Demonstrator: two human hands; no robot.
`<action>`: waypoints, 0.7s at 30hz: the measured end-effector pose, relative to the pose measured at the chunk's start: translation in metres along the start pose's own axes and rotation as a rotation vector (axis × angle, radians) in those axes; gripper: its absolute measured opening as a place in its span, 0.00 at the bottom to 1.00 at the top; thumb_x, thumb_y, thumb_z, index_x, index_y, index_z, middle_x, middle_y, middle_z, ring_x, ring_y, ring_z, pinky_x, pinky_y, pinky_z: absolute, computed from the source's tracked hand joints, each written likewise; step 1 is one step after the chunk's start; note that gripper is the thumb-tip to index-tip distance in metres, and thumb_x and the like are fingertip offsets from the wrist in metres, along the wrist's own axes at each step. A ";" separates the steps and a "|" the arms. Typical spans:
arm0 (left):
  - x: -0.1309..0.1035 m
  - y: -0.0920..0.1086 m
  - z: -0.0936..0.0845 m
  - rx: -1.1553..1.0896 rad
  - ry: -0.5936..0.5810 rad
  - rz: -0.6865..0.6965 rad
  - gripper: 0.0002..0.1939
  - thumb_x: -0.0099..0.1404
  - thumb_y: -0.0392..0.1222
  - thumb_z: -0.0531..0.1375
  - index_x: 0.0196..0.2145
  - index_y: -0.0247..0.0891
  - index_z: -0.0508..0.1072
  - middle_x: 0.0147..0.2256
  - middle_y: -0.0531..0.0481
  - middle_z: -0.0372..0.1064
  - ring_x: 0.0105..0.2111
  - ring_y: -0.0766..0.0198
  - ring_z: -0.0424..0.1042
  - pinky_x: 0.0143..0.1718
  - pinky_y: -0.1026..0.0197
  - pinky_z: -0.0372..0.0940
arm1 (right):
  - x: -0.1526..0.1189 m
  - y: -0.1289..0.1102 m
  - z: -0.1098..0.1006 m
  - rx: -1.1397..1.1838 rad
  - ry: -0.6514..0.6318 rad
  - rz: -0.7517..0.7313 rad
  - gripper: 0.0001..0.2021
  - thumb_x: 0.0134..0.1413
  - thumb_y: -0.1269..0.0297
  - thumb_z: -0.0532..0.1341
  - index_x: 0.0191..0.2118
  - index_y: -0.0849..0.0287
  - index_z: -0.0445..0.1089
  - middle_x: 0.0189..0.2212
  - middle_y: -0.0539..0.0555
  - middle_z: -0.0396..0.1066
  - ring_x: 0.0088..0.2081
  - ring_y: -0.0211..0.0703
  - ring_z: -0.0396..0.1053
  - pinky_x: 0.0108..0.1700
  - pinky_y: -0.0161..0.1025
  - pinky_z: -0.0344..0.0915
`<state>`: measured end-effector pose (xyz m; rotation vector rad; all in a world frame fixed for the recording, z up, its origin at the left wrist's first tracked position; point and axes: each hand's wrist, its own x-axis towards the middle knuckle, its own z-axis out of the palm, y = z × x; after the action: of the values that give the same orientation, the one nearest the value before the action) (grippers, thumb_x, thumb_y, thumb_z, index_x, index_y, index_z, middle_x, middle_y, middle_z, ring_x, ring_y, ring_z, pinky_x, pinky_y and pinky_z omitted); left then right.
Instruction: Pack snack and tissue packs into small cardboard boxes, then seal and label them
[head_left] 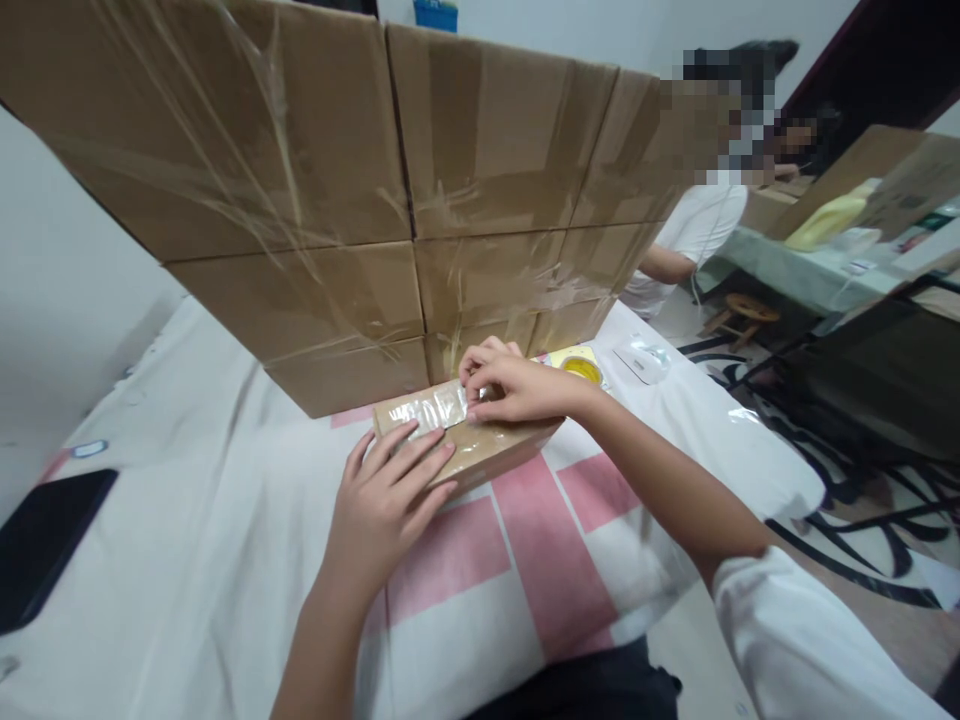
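A small brown cardboard box (499, 440) lies on the cloth in front of me. On its top sits a shiny, wrinkled strip of clear plastic (429, 408); whether it is tape or a packet I cannot tell. My left hand (394, 485) rests with spread fingers on the left part of the box, its fingertips at the plastic's near edge. My right hand (510, 382) is pinched at the plastic's right end, thumb and fingers close together. Just beyond the right wrist lies a roll of yellowish tape (581, 371).
Stacked cardboard boxes (487, 130) bound with clear tape rise right behind the small box. A black phone-like slab (52, 545) lies on the white and pink cloth (225, 560) at left. At right, another person in a white shirt (697, 225) is near a cluttered table (795, 270).
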<state>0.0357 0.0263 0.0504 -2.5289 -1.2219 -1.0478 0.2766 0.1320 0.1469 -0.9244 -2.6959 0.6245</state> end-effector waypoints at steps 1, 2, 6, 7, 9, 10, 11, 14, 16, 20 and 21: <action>0.000 0.000 0.000 0.003 -0.001 0.002 0.17 0.71 0.44 0.62 0.56 0.45 0.76 0.55 0.47 0.77 0.60 0.48 0.70 0.64 0.45 0.53 | 0.001 -0.001 0.001 -0.010 -0.004 0.002 0.07 0.59 0.60 0.69 0.32 0.57 0.77 0.48 0.55 0.69 0.53 0.52 0.59 0.58 0.52 0.52; 0.000 0.001 0.000 0.007 -0.001 0.006 0.16 0.71 0.43 0.62 0.56 0.44 0.76 0.55 0.47 0.77 0.60 0.48 0.69 0.64 0.45 0.52 | 0.002 -0.001 0.001 -0.020 -0.005 0.004 0.08 0.59 0.60 0.69 0.32 0.57 0.77 0.49 0.55 0.68 0.54 0.53 0.59 0.58 0.52 0.52; 0.001 0.002 -0.001 0.021 0.006 0.030 0.17 0.71 0.43 0.63 0.56 0.42 0.75 0.54 0.47 0.77 0.59 0.47 0.69 0.64 0.44 0.52 | 0.003 0.000 0.006 -0.077 0.000 0.004 0.09 0.62 0.59 0.67 0.31 0.57 0.78 0.51 0.56 0.66 0.55 0.54 0.57 0.58 0.53 0.53; 0.001 0.002 -0.001 0.023 0.007 0.033 0.17 0.71 0.42 0.63 0.56 0.42 0.74 0.54 0.47 0.78 0.59 0.47 0.69 0.64 0.44 0.52 | 0.003 0.000 0.007 -0.097 0.008 -0.003 0.10 0.62 0.59 0.66 0.31 0.57 0.77 0.51 0.56 0.66 0.55 0.54 0.57 0.58 0.53 0.54; 0.001 0.002 -0.001 0.024 0.001 0.035 0.16 0.71 0.42 0.63 0.55 0.42 0.74 0.53 0.47 0.78 0.58 0.47 0.70 0.64 0.44 0.52 | 0.002 -0.002 0.010 -0.147 0.028 -0.022 0.12 0.64 0.59 0.64 0.30 0.57 0.77 0.51 0.57 0.66 0.54 0.54 0.57 0.56 0.53 0.55; 0.001 0.002 -0.002 0.024 -0.002 0.034 0.16 0.71 0.42 0.63 0.55 0.42 0.74 0.53 0.48 0.78 0.58 0.47 0.70 0.64 0.44 0.52 | 0.002 -0.003 0.011 -0.175 0.038 -0.029 0.12 0.65 0.60 0.64 0.30 0.58 0.76 0.51 0.57 0.65 0.53 0.54 0.57 0.55 0.53 0.55; 0.001 0.002 -0.002 0.022 -0.005 0.032 0.16 0.71 0.41 0.63 0.55 0.42 0.74 0.53 0.48 0.78 0.58 0.47 0.70 0.63 0.44 0.52 | 0.002 -0.005 0.012 -0.204 0.044 -0.028 0.13 0.65 0.60 0.63 0.29 0.58 0.75 0.51 0.58 0.65 0.53 0.55 0.57 0.54 0.53 0.55; 0.001 0.003 -0.002 0.020 -0.011 0.023 0.16 0.71 0.42 0.62 0.56 0.43 0.74 0.53 0.49 0.78 0.57 0.48 0.70 0.63 0.44 0.53 | 0.002 -0.011 0.013 -0.294 0.047 0.016 0.13 0.63 0.60 0.64 0.28 0.59 0.73 0.51 0.60 0.65 0.52 0.57 0.58 0.53 0.54 0.57; 0.001 0.003 -0.002 0.017 -0.014 0.017 0.16 0.71 0.42 0.63 0.56 0.43 0.74 0.52 0.49 0.78 0.57 0.48 0.70 0.62 0.45 0.53 | 0.002 -0.013 0.014 -0.372 0.090 0.096 0.14 0.59 0.55 0.68 0.31 0.59 0.72 0.51 0.63 0.65 0.52 0.61 0.58 0.53 0.55 0.58; 0.001 0.004 -0.002 0.010 0.000 0.002 0.16 0.71 0.41 0.63 0.56 0.44 0.74 0.52 0.49 0.79 0.58 0.48 0.70 0.62 0.44 0.54 | 0.001 -0.011 0.019 -0.445 0.236 0.320 0.30 0.43 0.40 0.75 0.39 0.60 0.69 0.50 0.68 0.64 0.52 0.68 0.58 0.52 0.58 0.59; 0.001 0.004 -0.001 0.008 0.005 0.002 0.16 0.70 0.41 0.63 0.56 0.44 0.74 0.52 0.49 0.79 0.58 0.48 0.70 0.62 0.44 0.55 | -0.001 -0.009 0.022 -0.424 0.263 0.356 0.31 0.42 0.39 0.75 0.40 0.59 0.69 0.50 0.67 0.65 0.52 0.68 0.59 0.52 0.58 0.59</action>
<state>0.0385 0.0239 0.0530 -2.5192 -1.2195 -1.0459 0.2649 0.1179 0.1322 -1.4940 -2.4803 -0.0288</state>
